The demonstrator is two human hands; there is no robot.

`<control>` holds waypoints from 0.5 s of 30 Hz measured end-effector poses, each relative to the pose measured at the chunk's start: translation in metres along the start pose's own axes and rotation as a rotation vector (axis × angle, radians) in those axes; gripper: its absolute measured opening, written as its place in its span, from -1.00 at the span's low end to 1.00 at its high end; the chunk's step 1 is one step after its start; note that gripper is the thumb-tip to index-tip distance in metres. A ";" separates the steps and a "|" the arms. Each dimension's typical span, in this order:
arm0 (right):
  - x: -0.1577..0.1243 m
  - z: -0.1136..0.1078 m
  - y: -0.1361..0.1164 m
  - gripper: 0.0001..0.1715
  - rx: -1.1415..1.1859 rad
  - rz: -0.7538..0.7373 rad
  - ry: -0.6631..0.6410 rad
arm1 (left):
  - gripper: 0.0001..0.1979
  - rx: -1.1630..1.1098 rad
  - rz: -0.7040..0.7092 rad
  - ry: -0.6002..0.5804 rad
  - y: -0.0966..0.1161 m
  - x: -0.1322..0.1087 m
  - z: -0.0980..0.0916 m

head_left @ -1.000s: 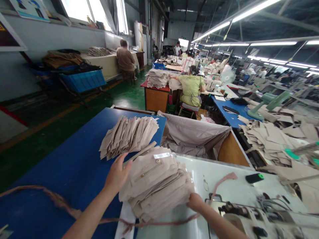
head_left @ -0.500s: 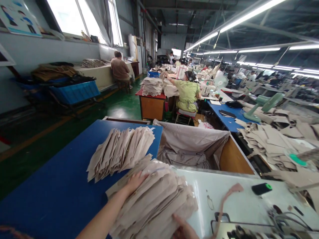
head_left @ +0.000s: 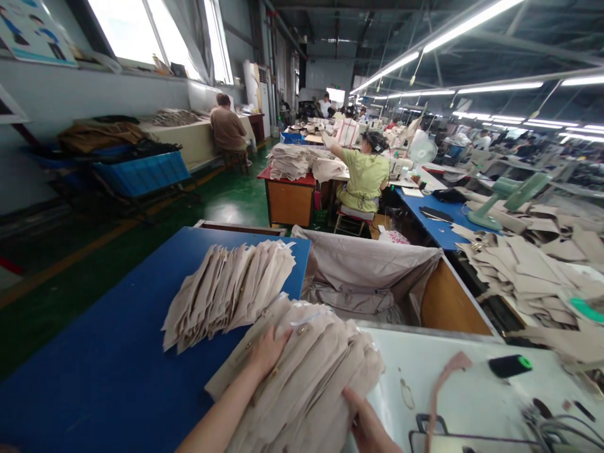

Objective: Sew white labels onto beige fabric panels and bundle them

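Observation:
A thick stack of beige fabric pieces (head_left: 309, 371) lies across the edge between the blue table (head_left: 117, 352) and the white sewing table (head_left: 453, 377). My left hand (head_left: 268, 352) lies flat on top of this stack, fingers stretched out. My right hand (head_left: 365, 423) presses against the stack's near right side, fingers partly showing. A second fanned stack of beige pieces (head_left: 229, 290) rests on the blue table just beyond my left hand.
A wooden bin lined with grey cloth (head_left: 372, 277) stands ahead. Loose beige pieces (head_left: 523, 270) cover the table at right. A black spool with green end (head_left: 509, 365) and a pink strap (head_left: 443, 377) lie on the white table. A person in green (head_left: 365, 179) sits ahead.
My left hand moved from the stack's left side onto its top. The stack shifted left toward the blue table, and my right hand slid along its near side.

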State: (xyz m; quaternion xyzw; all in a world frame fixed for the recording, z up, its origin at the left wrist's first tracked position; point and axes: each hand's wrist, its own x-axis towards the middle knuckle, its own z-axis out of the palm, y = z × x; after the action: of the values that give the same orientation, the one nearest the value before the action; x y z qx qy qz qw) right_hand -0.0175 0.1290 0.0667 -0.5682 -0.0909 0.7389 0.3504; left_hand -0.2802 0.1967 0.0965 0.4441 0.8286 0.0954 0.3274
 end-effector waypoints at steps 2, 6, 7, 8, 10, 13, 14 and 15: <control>-0.003 0.003 -0.005 -0.14 0.008 -0.010 -0.034 | -0.18 0.036 -0.065 0.090 0.005 -0.002 0.000; 0.004 -0.004 -0.002 -0.19 0.021 0.063 -0.107 | -0.15 0.100 -0.146 0.233 0.009 -0.005 -0.003; 0.008 -0.008 0.001 -0.22 0.013 0.079 -0.112 | -0.15 0.117 -0.160 0.248 0.009 -0.005 -0.004; 0.012 -0.011 0.004 -0.24 0.002 0.092 -0.112 | -0.16 0.135 -0.169 0.259 0.009 -0.005 -0.005; 0.019 -0.017 0.009 -0.27 -0.023 0.103 -0.113 | -0.19 0.178 -0.170 0.279 0.009 -0.003 -0.009; 0.026 -0.018 0.014 -0.26 -0.024 0.080 -0.109 | -0.21 0.223 -0.170 0.277 0.007 0.002 -0.013; 0.027 -0.018 0.016 -0.26 -0.009 0.071 -0.101 | -0.21 0.219 -0.190 0.251 0.007 0.004 -0.014; 0.029 -0.017 0.018 -0.25 0.010 0.067 -0.093 | -0.21 0.205 -0.218 0.215 0.006 0.005 -0.016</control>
State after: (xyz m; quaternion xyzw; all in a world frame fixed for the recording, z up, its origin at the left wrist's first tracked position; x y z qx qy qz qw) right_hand -0.0126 0.1289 0.0291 -0.5341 -0.0843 0.7763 0.3239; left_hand -0.2880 0.2066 0.1087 0.3700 0.9074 0.0215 0.1982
